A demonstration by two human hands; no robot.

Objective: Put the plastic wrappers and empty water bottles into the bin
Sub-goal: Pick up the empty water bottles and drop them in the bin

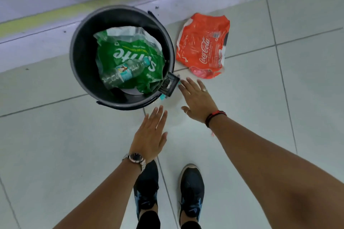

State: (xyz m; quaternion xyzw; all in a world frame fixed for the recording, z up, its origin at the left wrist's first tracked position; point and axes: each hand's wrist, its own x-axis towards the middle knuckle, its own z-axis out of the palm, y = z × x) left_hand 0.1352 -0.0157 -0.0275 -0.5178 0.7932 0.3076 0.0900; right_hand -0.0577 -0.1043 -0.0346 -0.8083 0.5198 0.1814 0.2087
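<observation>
Nearest are two dark shoes [191,189] planted on the pale tiled floor [55,145], at about six o'clock from the bin. Above them both arms stretch forward, palms down. The left hand [150,135], with a watch [135,158] on its wrist, has its fingers flat, straight and close together, holding nothing, tips just short of the bin's near rim. The right hand [197,98], with a red and black band [215,116] at the wrist, is spread a little wider and also empty; its fingertips are just beside the small bracket on the bin's rim. The black round bin [83,57] already holds a green wrapper [130,54] with a clear water bottle [122,73] lying across it. A red wrapper [202,46] lies crumpled on the floor at roughly twelve o'clock from the right fingertips, apart from them, and at three o'clock from the bin. Beyond runs a pale wall base with a yellow stripe [74,9].
</observation>
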